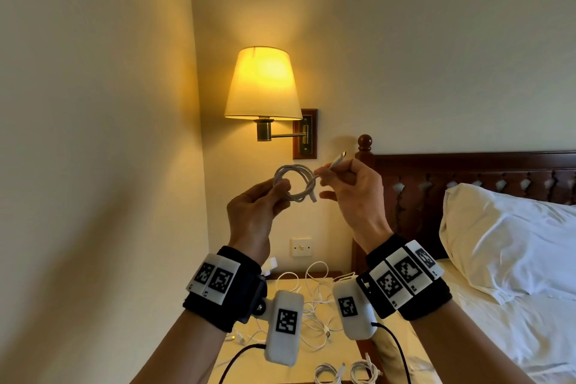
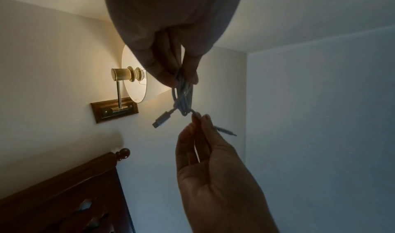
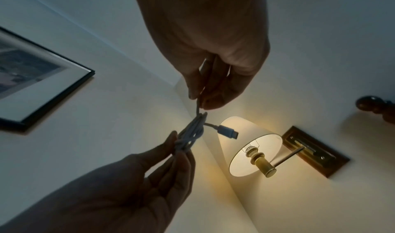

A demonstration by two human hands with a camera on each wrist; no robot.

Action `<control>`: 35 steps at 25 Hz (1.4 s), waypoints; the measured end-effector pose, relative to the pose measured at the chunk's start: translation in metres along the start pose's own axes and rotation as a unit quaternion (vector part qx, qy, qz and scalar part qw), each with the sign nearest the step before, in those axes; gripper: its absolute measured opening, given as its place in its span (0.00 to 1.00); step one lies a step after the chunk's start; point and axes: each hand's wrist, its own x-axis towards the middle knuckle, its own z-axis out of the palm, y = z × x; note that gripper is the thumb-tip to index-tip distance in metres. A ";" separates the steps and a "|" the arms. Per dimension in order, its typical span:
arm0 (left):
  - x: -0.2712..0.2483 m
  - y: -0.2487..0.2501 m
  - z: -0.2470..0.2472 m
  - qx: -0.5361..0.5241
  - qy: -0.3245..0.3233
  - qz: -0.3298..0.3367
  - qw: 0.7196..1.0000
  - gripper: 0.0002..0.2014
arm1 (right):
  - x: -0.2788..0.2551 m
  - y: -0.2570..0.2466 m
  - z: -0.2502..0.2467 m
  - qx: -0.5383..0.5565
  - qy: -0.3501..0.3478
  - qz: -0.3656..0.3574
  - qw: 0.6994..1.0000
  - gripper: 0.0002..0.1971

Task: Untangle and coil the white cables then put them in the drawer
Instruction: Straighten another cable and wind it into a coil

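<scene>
Coil of white cable held up in the air in front of the lamp, above the nightstand. Left hand pinches the coil's left side between thumb and fingers. Right hand pinches the free end just behind its plug, other fingers loosely curled. Second plug sticks out of the coil. Loose cables tangled on the nightstand; two coiled ones near its front edge. Pillow to the right.
</scene>
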 end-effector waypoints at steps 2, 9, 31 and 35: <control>0.004 -0.004 0.001 0.000 0.038 0.020 0.999 0.09 | -0.005 -0.003 -0.002 0.055 -0.003 0.011 0.998 0.04; 0.002 -0.016 -0.004 0.236 -0.088 0.232 0.940 0.13 | 0.004 -0.002 0.002 -0.013 0.074 0.034 0.997 0.05; 0.010 -0.017 -0.012 0.253 -0.011 0.103 0.962 0.05 | 0.000 0.012 -0.006 0.090 -0.212 0.229 0.946 0.12; 0.007 -0.014 -0.018 0.225 -0.073 0.010 0.971 0.06 | -0.003 0.023 -0.006 0.148 -0.132 0.235 0.952 0.11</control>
